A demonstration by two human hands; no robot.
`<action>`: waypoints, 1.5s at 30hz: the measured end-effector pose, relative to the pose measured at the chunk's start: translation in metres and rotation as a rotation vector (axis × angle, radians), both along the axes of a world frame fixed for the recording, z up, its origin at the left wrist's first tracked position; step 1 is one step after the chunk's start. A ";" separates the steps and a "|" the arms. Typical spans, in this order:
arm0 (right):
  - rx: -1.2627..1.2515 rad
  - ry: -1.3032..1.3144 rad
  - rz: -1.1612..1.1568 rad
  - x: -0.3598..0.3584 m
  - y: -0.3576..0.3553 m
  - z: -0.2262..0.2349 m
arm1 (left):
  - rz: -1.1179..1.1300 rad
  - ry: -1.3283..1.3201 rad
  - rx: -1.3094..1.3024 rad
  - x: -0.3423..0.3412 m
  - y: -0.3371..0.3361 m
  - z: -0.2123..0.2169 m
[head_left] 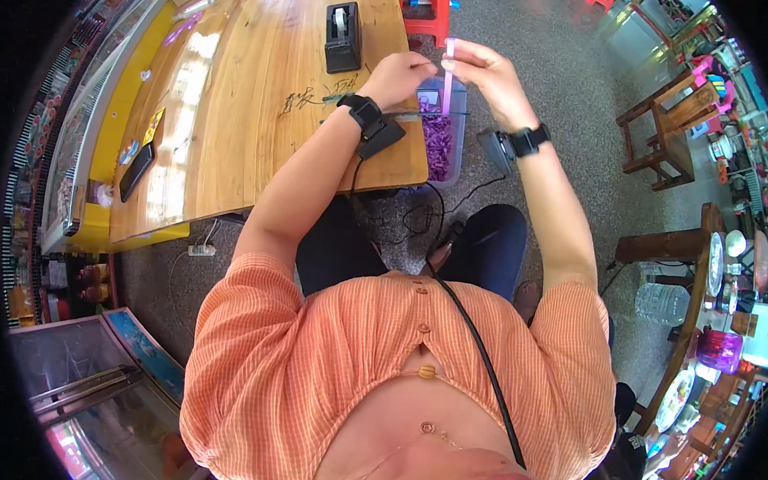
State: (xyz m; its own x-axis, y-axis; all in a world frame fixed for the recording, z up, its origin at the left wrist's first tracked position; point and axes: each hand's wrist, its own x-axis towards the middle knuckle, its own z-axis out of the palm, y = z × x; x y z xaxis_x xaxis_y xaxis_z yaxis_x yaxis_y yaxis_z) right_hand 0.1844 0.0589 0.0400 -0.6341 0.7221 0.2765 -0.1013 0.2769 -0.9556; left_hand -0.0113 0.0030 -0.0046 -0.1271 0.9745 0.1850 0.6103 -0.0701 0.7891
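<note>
My right hand (484,72) pinches a thin lilac strip (448,88) between thumb and fingers. The strip hangs upright over a clear plastic bin (460,149) beside the table's corner. Inside the bin lies a heap of small purple pieces (438,149). A thin dark rod (435,115) crosses above the bin, by the strip's lower end. My left hand (398,81) is closed over the table edge, its fingertips close to the strip; what it holds, if anything, cannot be made out. Both wrists wear black straps with dark devices.
On the wooden table (245,91) stand a black tape dispenser (343,37) and, farther left, a dark phone (137,172). Black cables (440,216) run down by my legs. A red stool (425,21) is beyond the bin; a wooden chair (671,123) stands right.
</note>
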 end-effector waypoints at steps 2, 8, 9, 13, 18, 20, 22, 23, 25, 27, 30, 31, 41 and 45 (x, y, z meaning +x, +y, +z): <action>-0.155 -0.005 0.014 -0.015 0.022 -0.018 | 0.057 -0.210 -0.001 -0.003 -0.006 0.007; -0.178 -0.115 -0.012 -0.028 0.049 -0.057 | 0.088 -0.178 0.117 -0.010 -0.005 0.010; -0.181 -0.128 -0.024 -0.027 0.052 -0.062 | 0.088 -0.179 0.113 -0.009 -0.004 0.009; -0.231 -0.110 -0.032 -0.034 0.042 -0.060 | 0.072 -0.176 0.071 -0.008 -0.007 0.009; -0.282 -0.197 -0.060 -0.028 0.045 -0.066 | -0.059 0.067 0.097 0.008 -0.012 0.015; -0.316 -0.205 -0.020 -0.025 0.054 -0.078 | -0.199 0.266 0.312 0.008 -0.003 0.002; -0.360 -0.216 0.028 -0.023 0.053 -0.086 | -0.173 0.331 0.251 0.002 0.002 -0.012; -0.485 -0.230 0.077 -0.022 0.046 -0.076 | -0.141 0.399 0.198 0.000 0.002 -0.014; -0.606 -0.241 0.117 -0.018 0.044 -0.072 | -0.120 0.448 0.140 0.002 0.002 -0.015; -0.823 -0.317 0.069 -0.005 0.055 -0.090 | -0.107 0.496 0.090 0.009 0.004 -0.012; -0.734 -0.292 0.113 0.009 0.045 -0.112 | -0.093 0.443 0.093 0.010 0.003 -0.009; -0.735 -0.292 0.113 0.010 0.039 -0.116 | -0.094 0.417 0.075 0.009 0.003 -0.010; -0.416 -0.002 0.166 0.009 -0.002 -0.139 | -0.101 0.370 0.086 0.003 0.008 -0.019; -0.510 -0.056 0.069 0.019 -0.029 -0.130 | -0.092 0.361 0.060 0.004 0.003 -0.014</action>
